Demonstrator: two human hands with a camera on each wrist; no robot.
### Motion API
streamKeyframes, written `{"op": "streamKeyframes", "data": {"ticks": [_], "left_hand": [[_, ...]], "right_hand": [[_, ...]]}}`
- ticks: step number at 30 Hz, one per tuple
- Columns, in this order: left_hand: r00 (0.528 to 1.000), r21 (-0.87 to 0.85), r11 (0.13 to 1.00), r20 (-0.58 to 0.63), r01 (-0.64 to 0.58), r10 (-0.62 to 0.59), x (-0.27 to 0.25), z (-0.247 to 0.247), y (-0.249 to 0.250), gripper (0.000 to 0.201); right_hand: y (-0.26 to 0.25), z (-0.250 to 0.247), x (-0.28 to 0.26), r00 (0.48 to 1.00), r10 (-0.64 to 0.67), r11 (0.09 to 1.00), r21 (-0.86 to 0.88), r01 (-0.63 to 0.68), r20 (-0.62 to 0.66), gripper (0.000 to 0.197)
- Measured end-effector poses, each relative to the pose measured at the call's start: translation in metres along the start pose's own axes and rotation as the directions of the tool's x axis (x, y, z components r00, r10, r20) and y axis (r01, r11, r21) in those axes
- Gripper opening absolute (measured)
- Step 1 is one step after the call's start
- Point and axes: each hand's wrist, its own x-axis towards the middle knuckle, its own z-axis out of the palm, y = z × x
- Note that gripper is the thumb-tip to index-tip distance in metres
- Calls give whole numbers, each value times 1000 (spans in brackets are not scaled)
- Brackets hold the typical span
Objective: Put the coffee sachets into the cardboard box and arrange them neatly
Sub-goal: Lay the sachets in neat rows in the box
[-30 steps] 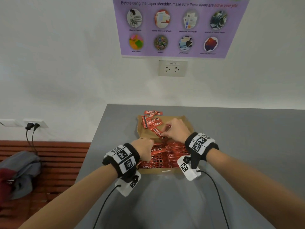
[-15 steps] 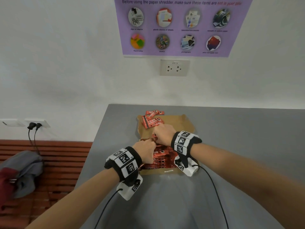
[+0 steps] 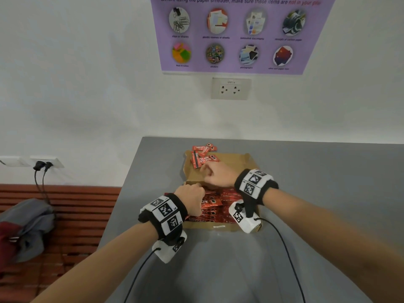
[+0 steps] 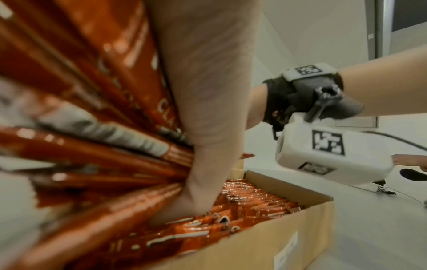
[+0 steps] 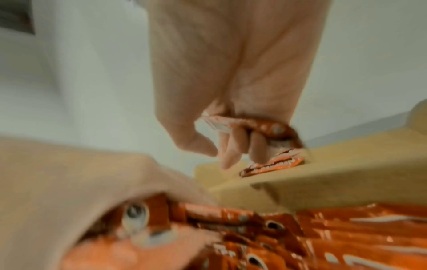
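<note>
An open cardboard box point(image 3: 218, 227) stands on the grey table, packed with red coffee sachets point(image 3: 227, 197). Its far flap point(image 3: 238, 162) lies flat, with several loose sachets point(image 3: 203, 159) on it and just beyond. My left hand point(image 3: 190, 197) is down inside the box at the left, fingers curled round a bundle of sachets point(image 4: 104, 138). My right hand point(image 3: 215, 176) hovers over the box's far edge, close to the left hand. In the right wrist view its fingers point(image 5: 233, 146) curl round a single sachet point(image 5: 272, 127).
The grey table point(image 3: 306, 193) ends at its left edge near the box, with a wooden bench point(image 3: 65, 215) and a grey cloth bundle point(image 3: 26, 226) below. A white wall with an outlet point(image 3: 230, 88) stands behind. Wrist cables trail toward me.
My right hand took a sachet off the flap and moved left and nearer, beside my left hand. The left hand has stayed in the box.
</note>
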Motion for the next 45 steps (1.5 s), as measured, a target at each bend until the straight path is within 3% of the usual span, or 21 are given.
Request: {"op": "streamKeyframes", "data": {"ticks": [3,6,8,11,15,19,23,26,29,35,39,45], "left_hand": [[1000,12,1000,6,1,-1,0,3,0,41],[1000,-36,999,-12,8,-9,0,6,-3,43],[999,-86,996,-35,1,-4,0,6,-6,47],[1000,-156,988,-26,-14,11,0,4,-11,53],[999,-191,982,-45,0,-9,-4,-2,-16,50],[1000,-225,974,-19,6,-11,-5,-5,-20,46],[1000,-162,987,2,-10,10,-4,-4,-16,44],[1000,-136,991,10,-14,15,-1,-2,-12,41],[999,-138,990,44,-4,10,2,4,-10,44],[1000,-107,994,31,5,-1,6,8,-8,55],[999,-92,996,38,8,-5,7,9,-7,65],[999,-122,993,39,2,3,9,11,-10,64]], "right_hand": [[5,-10,-12,999,42,975,219,-35,-29,30],[15,-15,-24,996,13,903,429,23,-83,23],[20,-17,-31,995,-14,895,443,57,-99,12],[25,-15,-35,994,-22,899,433,64,-103,14],[27,-12,-35,992,35,835,549,39,-125,15],[32,-7,-32,973,67,925,379,22,-219,19],[35,-3,-28,968,114,916,402,-16,-222,21],[36,-4,-27,963,132,944,325,-51,-233,22],[38,-2,-28,972,104,949,313,-34,-211,30],[32,2,-23,936,20,978,203,55,-352,21],[18,6,-11,939,-25,983,160,85,-342,16],[7,16,6,968,-113,990,-112,90,-223,3]]}}
